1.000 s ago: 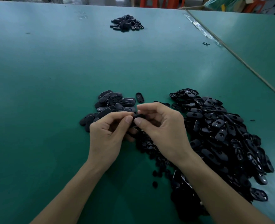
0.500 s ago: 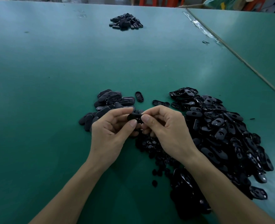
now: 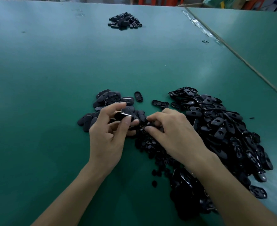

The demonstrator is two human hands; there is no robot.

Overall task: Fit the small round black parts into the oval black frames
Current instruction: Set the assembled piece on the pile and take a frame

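Only the head view to go through. Oval black frame: glossy, rounded ends, a thin highlight along its top edge, held off the green surface just left of centre. Left hand grips it, thumb underneath and index finger over the top, the other fingers loosely curled below. Right hand is down on the pile of small round parts, fingers curled, thumb and index tip closed on one small round part at the top of that pile; the part is tiny and dark, and its detail is not readable. The two hands are near each other but apart.

Big heap of oval frames spreads to the right of the right hand, many showing a keyhole-like cutout. A smaller stack of oval pieces lies behind the left hand. One loose oval frame lies alone between the two heaps, and another loose one is just right of it. Far pile of similar black pieces sits well apart at the back of the surface.
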